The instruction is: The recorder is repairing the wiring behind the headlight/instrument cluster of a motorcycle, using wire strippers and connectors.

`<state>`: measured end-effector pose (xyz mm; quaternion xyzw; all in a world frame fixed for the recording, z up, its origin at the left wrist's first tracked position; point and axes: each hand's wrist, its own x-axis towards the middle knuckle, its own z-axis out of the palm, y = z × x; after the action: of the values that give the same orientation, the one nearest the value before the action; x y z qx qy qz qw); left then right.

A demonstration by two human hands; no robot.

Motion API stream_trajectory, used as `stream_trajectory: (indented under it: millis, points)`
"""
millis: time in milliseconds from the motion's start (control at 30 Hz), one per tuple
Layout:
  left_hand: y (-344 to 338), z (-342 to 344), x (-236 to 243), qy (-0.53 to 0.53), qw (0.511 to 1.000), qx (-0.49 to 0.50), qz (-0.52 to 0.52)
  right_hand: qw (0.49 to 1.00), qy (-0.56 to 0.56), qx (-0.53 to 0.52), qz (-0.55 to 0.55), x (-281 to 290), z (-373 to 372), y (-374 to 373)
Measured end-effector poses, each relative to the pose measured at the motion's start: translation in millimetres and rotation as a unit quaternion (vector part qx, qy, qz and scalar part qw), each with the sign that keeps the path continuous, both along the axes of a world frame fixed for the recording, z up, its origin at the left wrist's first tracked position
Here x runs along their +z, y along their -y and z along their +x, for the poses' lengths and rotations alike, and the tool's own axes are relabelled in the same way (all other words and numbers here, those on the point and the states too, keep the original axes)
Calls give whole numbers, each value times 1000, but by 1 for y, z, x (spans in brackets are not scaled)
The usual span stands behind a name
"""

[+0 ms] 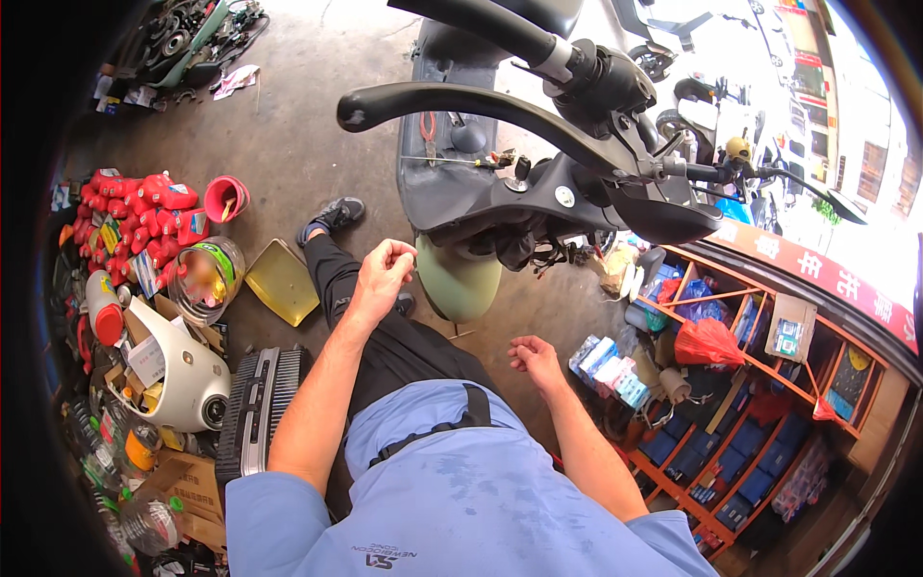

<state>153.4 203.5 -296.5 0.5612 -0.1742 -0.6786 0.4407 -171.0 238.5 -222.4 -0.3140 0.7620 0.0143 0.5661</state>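
Observation:
A black scooter (524, 202) stands in front of me, with its brake lever (442, 99) and handlebar grip (486, 29) high in the view. Below its front, near the exposed wires (558, 252), hangs a pale green curved panel (461, 279). Just left of this panel my left hand (385, 277) is raised, fingers curled into a pinch; anything within is too small to make out. My right hand (536, 361) hovers lower, to the panel's right, fingers loosely curled with nothing visible in them. Red-handled pliers (429, 135) and a screwdriver (447, 162) lie on the scooter's footboard.
Red bottles (135, 216), a red bucket (226, 199), a yellow tray (282, 283) and a ribbed silver-black case (260, 409) crowd the left. At right, an orange shelf rack (711, 481) holds blue bins, with small boxes (611, 370) beside it.

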Motion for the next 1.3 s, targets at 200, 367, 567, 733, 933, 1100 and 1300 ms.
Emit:
stream_trajectory:
  millis: [200,367,567,733,933,1100,1300]
  points:
    - [0,10,-2,15,1000,-6,10,1000,9,21,-9,1,16,12]
    - [1,17,-2,29,1000,-1,8,1000,7,22,-2,0,26,16]
    - [2,16,-5,17,1000,-4,9,1000,1,12,-1,0,25,11]
    - [5,13,-6,7,1000,-16,1,1000,10,-2,-8,-1,22,3]
    - [7,15,1,26,999,-35,2,999,3,-38,-2,-4,27,-4]
    - [10,21,7,23,998,-58,16,998,39,-49,-12,-9,32,-10]
    - [19,19,11,32,996,-81,23,997,42,-67,-4,-13,30,-20]
